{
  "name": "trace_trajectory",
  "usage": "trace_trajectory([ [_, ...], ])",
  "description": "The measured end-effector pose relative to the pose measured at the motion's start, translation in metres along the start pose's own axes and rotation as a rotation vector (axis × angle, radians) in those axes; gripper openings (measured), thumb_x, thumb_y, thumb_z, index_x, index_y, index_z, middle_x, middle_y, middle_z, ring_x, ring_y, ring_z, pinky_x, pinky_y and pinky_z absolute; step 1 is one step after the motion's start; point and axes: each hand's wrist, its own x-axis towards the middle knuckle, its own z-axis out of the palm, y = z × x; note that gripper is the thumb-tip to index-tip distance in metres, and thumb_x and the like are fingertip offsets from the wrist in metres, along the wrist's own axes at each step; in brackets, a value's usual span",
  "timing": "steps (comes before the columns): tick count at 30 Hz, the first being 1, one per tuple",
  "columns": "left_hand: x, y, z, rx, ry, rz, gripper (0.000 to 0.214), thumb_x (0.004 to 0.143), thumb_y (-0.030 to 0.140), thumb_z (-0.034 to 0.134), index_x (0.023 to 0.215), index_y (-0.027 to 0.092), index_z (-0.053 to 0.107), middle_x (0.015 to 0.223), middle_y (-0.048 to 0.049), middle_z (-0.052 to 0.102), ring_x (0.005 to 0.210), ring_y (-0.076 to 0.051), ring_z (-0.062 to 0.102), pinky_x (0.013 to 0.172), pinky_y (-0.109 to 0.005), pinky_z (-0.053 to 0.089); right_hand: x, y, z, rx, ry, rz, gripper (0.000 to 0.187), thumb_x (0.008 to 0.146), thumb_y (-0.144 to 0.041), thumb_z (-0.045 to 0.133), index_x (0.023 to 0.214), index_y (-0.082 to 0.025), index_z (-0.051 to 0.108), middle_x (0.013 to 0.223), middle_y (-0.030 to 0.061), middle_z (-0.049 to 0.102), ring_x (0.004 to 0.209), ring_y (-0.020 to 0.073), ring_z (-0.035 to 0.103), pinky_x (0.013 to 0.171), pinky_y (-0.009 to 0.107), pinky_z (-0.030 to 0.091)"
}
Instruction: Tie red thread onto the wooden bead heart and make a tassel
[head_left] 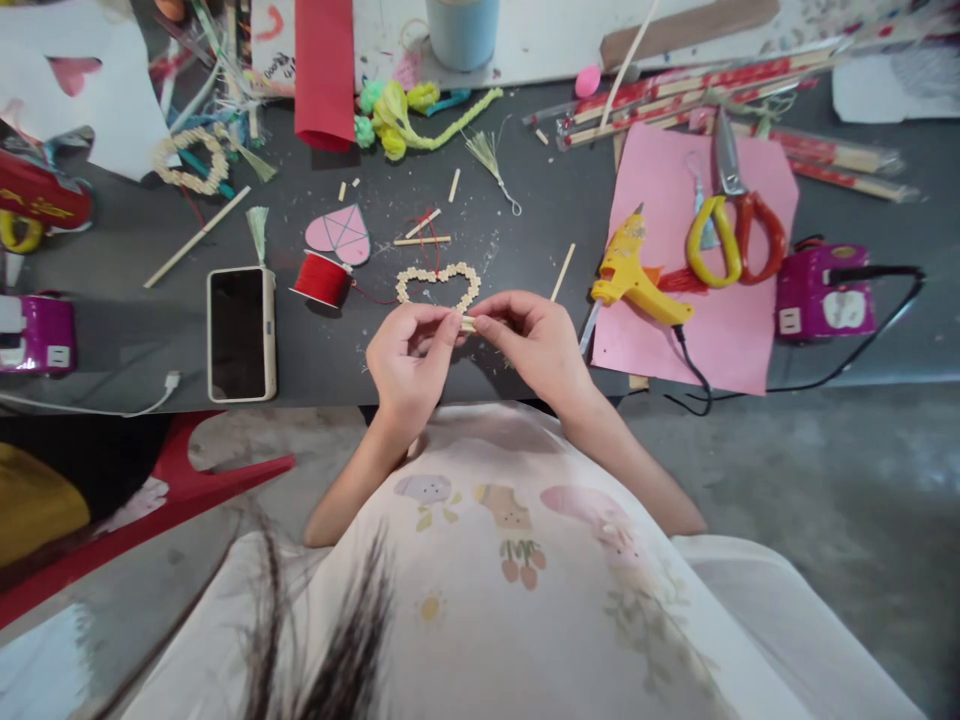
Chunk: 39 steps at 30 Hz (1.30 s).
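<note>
My left hand (414, 358) and my right hand (538, 345) meet above the table's front edge. Between their fingertips is a short pale wooden stick piece (468, 324), pinched from both sides; it may be more than one piece. Just beyond lies a heart outline of small pale wooden bits (474, 280), its lower part hidden by my hands. Red thread is tied at its top notch, close to two loose sticks (422, 240). Left of my hands sits a spool of red thread (322, 280), next to a pink paper heart (341, 234) wound with dark thread.
On pink paper (697, 350) at right lie a yellow hot glue gun (637, 275) and scissors (729, 205). A purple box (825, 290) with a black cord stands beside them. A phone (241, 335) lies at left, a second wooden heart (191, 162) behind it. A cup (462, 35) stands at the back.
</note>
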Motion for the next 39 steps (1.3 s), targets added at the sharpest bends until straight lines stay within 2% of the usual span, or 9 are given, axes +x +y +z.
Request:
trace_trajectory([
  [10, 0.0, 0.001, 0.005, 0.018, 0.047, -0.039, 0.018, 0.087, 0.036, 0.065, 0.086, 0.018, 0.064, 0.078, -0.0001, 0.071, 0.065, -0.008, 0.069, 0.064, -0.019, 0.057, 0.0, 0.003, -0.003, 0.045, -0.044, 0.033, 0.021, 0.079, -0.034, 0.069, 0.091, -0.018, 0.076, 0.088, 0.0039, 0.076, 0.08, 0.0147, 0.067, 0.077, 0.03, 0.053],
  [16, -0.002, 0.001, 0.005, -0.058, 0.043, 0.002, 0.014, 0.085, 0.032, 0.069, 0.086, 0.018, 0.067, 0.08, 0.0002, 0.07, 0.067, -0.008, 0.07, 0.064, -0.018, 0.06, 0.005, 0.01, -0.01, 0.237, -0.127, 0.106, 0.026, 0.072, -0.038, 0.077, 0.09, -0.019, 0.077, 0.088, 0.004, 0.076, 0.079, 0.0132, 0.067, 0.076, 0.028, 0.054],
  [19, -0.002, 0.001, 0.004, -0.092, 0.029, -0.012, 0.015, 0.083, 0.033, 0.07, 0.089, 0.019, 0.067, 0.085, -0.0005, 0.071, 0.071, -0.009, 0.07, 0.066, -0.02, 0.062, 0.006, 0.01, -0.012, 0.255, -0.126, 0.115, 0.027, 0.071, -0.039, 0.078, 0.089, -0.019, 0.077, 0.087, 0.0041, 0.076, 0.077, 0.0128, 0.066, 0.074, 0.027, 0.053],
  [26, -0.003, -0.003, 0.005, -0.042, -0.029, -0.055, 0.026, 0.085, 0.042, 0.066, 0.099, 0.021, 0.063, 0.095, -0.0035, 0.071, 0.081, -0.013, 0.072, 0.067, -0.023, 0.063, 0.007, 0.004, -0.014, 0.098, -0.077, 0.07, 0.024, 0.074, -0.037, 0.074, 0.087, -0.018, 0.076, 0.083, 0.0037, 0.075, 0.072, 0.0127, 0.063, 0.068, 0.026, 0.05],
  [33, 0.002, -0.006, -0.004, -0.011, -0.18, -0.034, 0.023, 0.088, 0.04, 0.061, 0.1, 0.02, 0.064, 0.099, -0.0046, 0.067, 0.083, -0.013, 0.071, 0.068, -0.023, 0.061, 0.007, -0.005, -0.014, -0.063, -0.038, 0.027, 0.018, 0.078, -0.03, 0.069, 0.085, -0.015, 0.075, 0.082, 0.0047, 0.074, 0.071, 0.0131, 0.062, 0.067, 0.027, 0.048],
  [39, 0.001, -0.001, -0.005, 0.164, -0.168, 0.047, 0.032, 0.078, 0.036, 0.074, 0.105, 0.02, 0.066, 0.099, -0.0036, 0.066, 0.078, -0.011, 0.068, 0.067, -0.021, 0.058, 0.004, -0.006, -0.011, -0.188, 0.021, -0.02, 0.014, 0.078, -0.026, 0.067, 0.082, -0.015, 0.075, 0.075, 0.0031, 0.072, 0.063, 0.011, 0.056, 0.06, 0.025, 0.044],
])
